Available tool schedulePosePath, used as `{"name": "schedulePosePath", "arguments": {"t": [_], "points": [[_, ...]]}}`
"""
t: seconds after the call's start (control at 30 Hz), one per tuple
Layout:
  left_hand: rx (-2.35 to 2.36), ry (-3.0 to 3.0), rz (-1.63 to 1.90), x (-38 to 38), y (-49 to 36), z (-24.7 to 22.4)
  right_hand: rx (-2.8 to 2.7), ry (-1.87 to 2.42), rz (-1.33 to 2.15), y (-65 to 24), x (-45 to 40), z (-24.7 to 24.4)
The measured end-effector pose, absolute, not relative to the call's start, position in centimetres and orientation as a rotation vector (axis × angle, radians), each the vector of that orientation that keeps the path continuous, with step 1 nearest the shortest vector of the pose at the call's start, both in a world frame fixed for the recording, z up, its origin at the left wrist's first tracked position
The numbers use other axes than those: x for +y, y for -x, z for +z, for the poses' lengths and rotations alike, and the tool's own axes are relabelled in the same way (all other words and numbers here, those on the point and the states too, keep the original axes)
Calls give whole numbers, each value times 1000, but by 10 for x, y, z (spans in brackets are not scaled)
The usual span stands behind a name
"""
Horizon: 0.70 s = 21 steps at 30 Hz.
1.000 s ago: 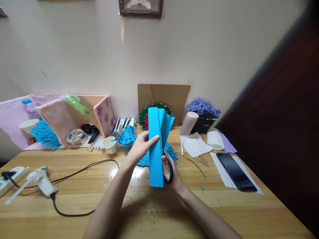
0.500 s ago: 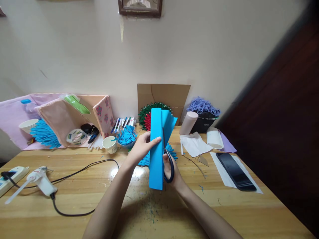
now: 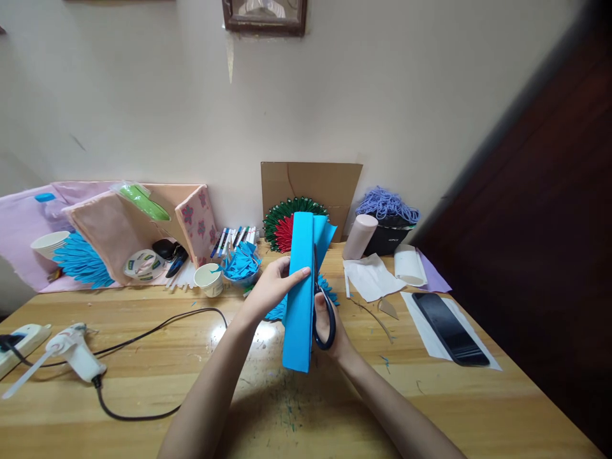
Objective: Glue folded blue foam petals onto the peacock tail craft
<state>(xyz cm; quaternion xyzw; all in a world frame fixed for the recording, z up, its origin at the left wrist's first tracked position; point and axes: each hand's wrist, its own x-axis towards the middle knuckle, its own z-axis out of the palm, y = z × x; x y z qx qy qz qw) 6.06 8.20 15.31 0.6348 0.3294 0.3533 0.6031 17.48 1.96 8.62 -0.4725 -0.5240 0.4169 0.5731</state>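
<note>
A folded strip of bright blue paper (image 3: 299, 319) stands almost upright above the table, with a loose flap fanning out at its upper right. My left hand (image 3: 272, 287) is closed on its left side, thumb across the front. In my right hand (image 3: 337, 335) are dark-handled scissors (image 3: 325, 338), thumb through a loop. Their blades point up along the strip's right edge, between the folded part and the flap. Behind the strip, blue paper petals (image 3: 329, 290) lie partly hidden on the table. A green and red round paper flower (image 3: 284, 233) leans at the back.
On the left, a white glue gun (image 3: 79, 354) with a black cord lies by a power strip (image 3: 21, 344). A paper cup (image 3: 209, 280) stands near a bowl of blue scraps (image 3: 241, 262). To the right are a phone (image 3: 449, 328), white paper (image 3: 373, 277) and purple yarn (image 3: 387, 203).
The blue strip has tilted slightly, its lower end shifting left and down. Its flap stands narrower beside the blades. Both hands keep their grip, and the whole view has shifted a little.
</note>
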Motion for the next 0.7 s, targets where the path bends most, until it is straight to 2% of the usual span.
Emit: {"name": "schedulePosePath", "arguments": {"t": [0.7], "points": [[768,-1484,757,84,-64,146,-1114,1140,994,-178,25,82]]}}
